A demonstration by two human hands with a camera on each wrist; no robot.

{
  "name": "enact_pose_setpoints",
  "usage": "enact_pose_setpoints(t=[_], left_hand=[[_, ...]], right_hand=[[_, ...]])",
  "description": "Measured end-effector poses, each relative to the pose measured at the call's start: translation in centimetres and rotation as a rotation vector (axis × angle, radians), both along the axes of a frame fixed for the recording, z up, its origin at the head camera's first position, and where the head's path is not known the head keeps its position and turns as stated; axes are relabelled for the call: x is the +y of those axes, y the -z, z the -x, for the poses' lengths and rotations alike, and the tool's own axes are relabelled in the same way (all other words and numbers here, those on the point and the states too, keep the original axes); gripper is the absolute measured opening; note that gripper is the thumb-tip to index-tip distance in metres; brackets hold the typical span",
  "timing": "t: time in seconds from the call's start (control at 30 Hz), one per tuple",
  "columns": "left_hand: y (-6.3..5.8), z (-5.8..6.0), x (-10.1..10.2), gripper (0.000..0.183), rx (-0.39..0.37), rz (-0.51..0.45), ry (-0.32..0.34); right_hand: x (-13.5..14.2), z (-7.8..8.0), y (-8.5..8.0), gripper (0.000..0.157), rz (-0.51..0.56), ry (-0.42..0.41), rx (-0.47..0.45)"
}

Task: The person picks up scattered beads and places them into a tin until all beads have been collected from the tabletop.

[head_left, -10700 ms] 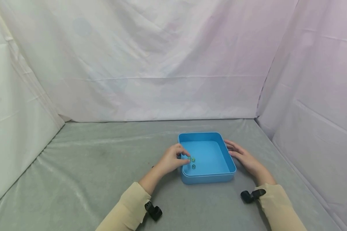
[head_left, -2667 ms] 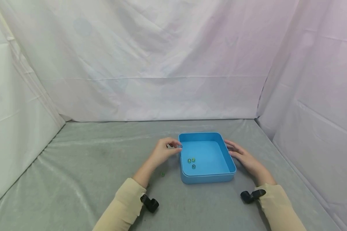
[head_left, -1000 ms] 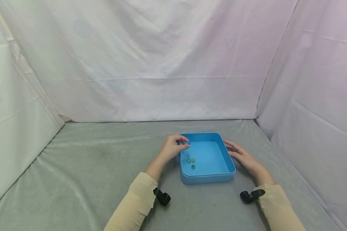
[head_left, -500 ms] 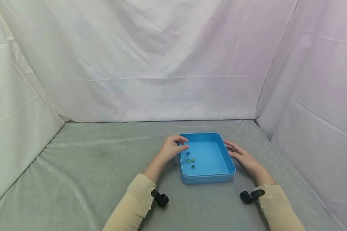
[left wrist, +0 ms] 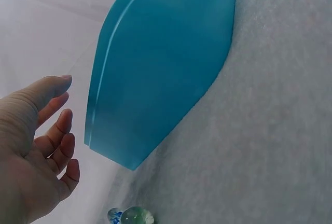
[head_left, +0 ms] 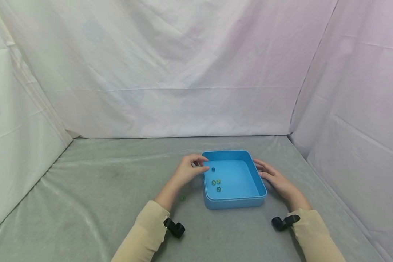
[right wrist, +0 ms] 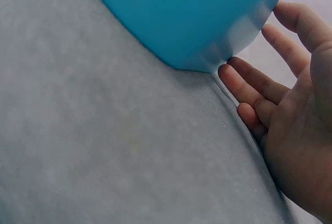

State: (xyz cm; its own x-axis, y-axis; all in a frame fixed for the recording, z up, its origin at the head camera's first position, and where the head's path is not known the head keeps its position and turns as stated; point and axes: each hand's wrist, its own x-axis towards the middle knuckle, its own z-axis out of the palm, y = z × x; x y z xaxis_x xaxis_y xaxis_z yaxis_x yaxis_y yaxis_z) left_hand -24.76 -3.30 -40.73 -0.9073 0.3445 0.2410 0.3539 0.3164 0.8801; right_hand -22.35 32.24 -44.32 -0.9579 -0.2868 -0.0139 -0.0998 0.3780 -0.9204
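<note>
**Marbles in and beside a box, one hand at each side**

An open blue box (head_left: 240, 182) is being supported upright by a grey cloth (head_left: 101, 189). Its outer right wall is being touched by the fingertips of the right hand (head_left: 276, 178); these fingers are being held slightly apart and curled round nothing, so the box is probably being steadied rather than gripped. At the left rim, the left hand (head_left: 188, 171) is being held with thumb and forefinger apart, nothing between them; whether the rim is being touched cannot be told. Four marbles are being contained by the box: a dark blue marble (head_left: 213, 169) near the left fingertips, a yellow-green marble (head_left: 218, 182) just beside a green-flecked marble (head_left: 213, 182), and a grey-blue marble (head_left: 218, 189) nearer the front wall. All are lying toward the left, perhaps because that side is being most easily reached by the left hand. Outside, a green marble (head_left: 183, 198) and, just beside it, a blue-patterned marble (left wrist: 114, 215) are being borne by the cloth, whose soft nap is presumably checking any roll.
</note>
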Motion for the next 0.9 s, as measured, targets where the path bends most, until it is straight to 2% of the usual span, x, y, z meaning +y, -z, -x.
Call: enact_pose_setpoints(t=[0.37,0.73,0.9], left_hand=[[-0.8,-0.5,-1.4,0.023,0.018,0.019,0.020],[-0.6,0.2,-3.6,0.028,-0.010,0.056,0.003],[-0.3,0.7,-4.7,0.028,-0.022,0.083,0.033]], right_hand=[[-0.1,0.0,0.0,0.057,0.010,-0.016,0.009],[0.0,0.1,0.2,0.056,0.010,-0.016,0.015],[0.1,0.1,0.1,0.056,0.009,-0.015,0.013]])
